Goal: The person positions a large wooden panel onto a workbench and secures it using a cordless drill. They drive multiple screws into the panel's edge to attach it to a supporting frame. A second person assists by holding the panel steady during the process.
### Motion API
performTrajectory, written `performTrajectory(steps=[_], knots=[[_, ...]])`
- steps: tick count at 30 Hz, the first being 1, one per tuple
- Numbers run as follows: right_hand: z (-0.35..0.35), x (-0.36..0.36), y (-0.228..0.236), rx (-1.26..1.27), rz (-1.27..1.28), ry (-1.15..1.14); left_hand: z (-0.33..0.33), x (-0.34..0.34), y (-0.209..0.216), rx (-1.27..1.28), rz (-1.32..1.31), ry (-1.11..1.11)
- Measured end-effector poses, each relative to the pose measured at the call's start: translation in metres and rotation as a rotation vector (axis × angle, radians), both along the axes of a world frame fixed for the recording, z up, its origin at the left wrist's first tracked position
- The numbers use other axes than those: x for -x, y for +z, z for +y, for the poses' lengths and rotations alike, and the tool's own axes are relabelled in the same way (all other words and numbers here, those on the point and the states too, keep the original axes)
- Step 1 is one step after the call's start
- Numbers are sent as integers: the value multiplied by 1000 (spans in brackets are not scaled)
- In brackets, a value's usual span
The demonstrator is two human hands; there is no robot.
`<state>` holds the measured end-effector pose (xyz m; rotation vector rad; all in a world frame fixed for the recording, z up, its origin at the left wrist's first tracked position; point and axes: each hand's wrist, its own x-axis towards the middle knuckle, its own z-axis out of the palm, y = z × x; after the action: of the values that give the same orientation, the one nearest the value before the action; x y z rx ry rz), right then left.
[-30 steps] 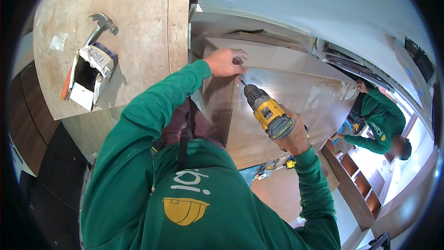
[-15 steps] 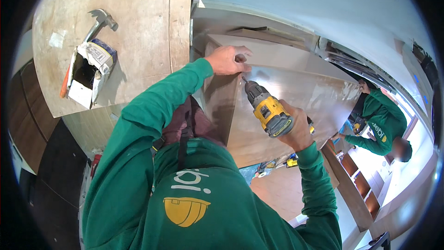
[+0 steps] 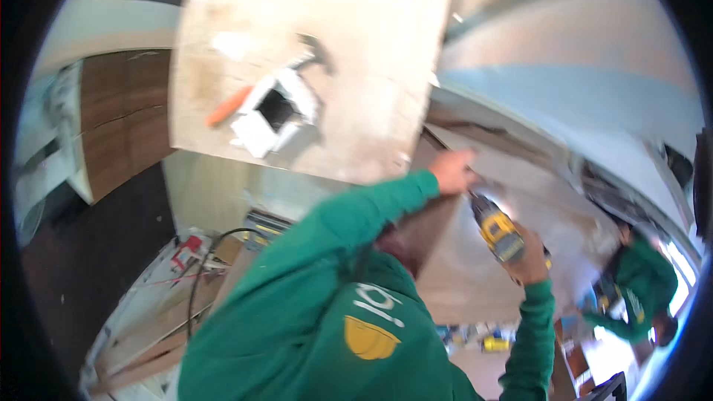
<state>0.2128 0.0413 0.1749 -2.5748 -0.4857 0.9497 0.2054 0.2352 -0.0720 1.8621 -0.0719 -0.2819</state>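
My right hand point(image 3: 530, 258) grips the handle of a yellow and black cordless drill point(image 3: 497, 232). The drill's tip points up and left at the edge of a large brownish wooden panel point(image 3: 475, 282), part of a box-like cabinet. My left hand point(image 3: 451, 171) is at that same edge, its bent fingers right beside the drill tip. Motion blur hides what, if anything, sits between them. Both of my arms are in green sleeves.
A plywood board point(image 3: 371, 111) on the left carries a claw hammer point(image 3: 316, 52), an opened white box point(image 3: 278, 115) and an orange-handled tool point(image 3: 229, 106). At the far right, a co-worker in green point(image 3: 645, 289) is by the panel's other end. A cable point(image 3: 194, 289) hangs lower left.
My view has swung left, so everything sits further right and more floor and dark wood show on the left. The drill stays at the panel edge beside my left hand.
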Motion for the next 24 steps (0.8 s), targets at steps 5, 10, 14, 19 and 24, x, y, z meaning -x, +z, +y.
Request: performTrajectory(steps=[5,10,14,19,24], knots=[[3,16,11,-33,72,-129,109,41,123,183,147,295],[26,52,44,-221,153,-390,284,79,148,-380,82,834],[24,99,29,-156,182,-443,332,70,139,-876,266,446],[37,154,13,-178,164,-323,336,54,113,-905,317,455],[45,197,9,-245,139,-426,332,50,108,-815,353,462]])
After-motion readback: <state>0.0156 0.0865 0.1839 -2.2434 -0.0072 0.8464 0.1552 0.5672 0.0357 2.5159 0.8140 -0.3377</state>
